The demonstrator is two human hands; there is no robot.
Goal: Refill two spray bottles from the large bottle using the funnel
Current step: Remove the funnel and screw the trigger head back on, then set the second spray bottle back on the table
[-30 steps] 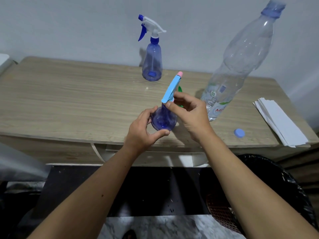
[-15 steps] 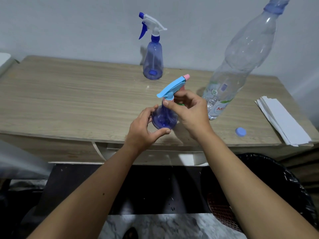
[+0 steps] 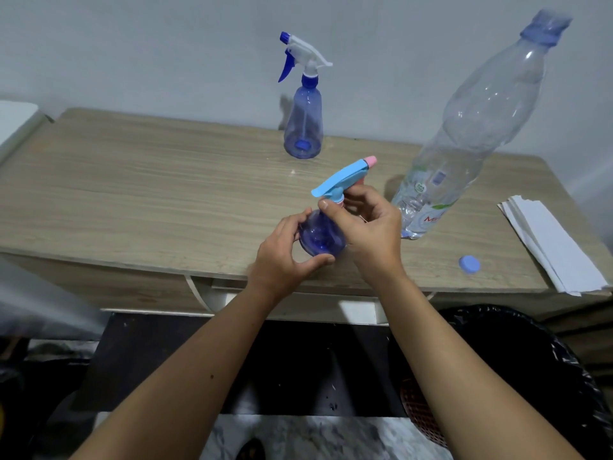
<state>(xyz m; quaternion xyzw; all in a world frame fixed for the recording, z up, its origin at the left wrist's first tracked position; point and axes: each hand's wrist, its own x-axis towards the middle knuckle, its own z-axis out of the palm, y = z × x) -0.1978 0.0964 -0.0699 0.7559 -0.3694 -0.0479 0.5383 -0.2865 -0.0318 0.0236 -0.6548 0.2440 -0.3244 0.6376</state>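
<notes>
Left hand (image 3: 282, 257) is wrapped round the rounded base of a small translucent blue plastic spray bottle (image 3: 321, 234), fingers curled behind it and thumb across the front low edge. Right hand (image 3: 368, 227) grips the neck just under the light-blue trigger head with pink nozzle tip (image 3: 345, 176), fingers (image 3: 360, 199) curled round the collar, thumb pressed on the near side. Head sits on the bottle, nozzle pointing up and to the right. Bottle is near the front edge of the light wood-grain bench (image 3: 132, 194), about mid-width; cannot tell whether its base touches the surface. Second translucent blue spray bottle with white-and-dark-blue trigger head (image 3: 303, 127) stands upright at the back of the bench by the wall, well apart from the hands. Large clear plastic water bottle with blue neck ring (image 3: 464, 137) stands just right of the right hand, open at the top, water low in the base. Its small round blue cap (image 3: 469, 263) lies on the bench near the front edge, right of the bottle. Stack of white paper sheets (image 3: 550, 247) at the far right end. Black-bagged bin (image 3: 537, 366) on the floor below right.
</notes>
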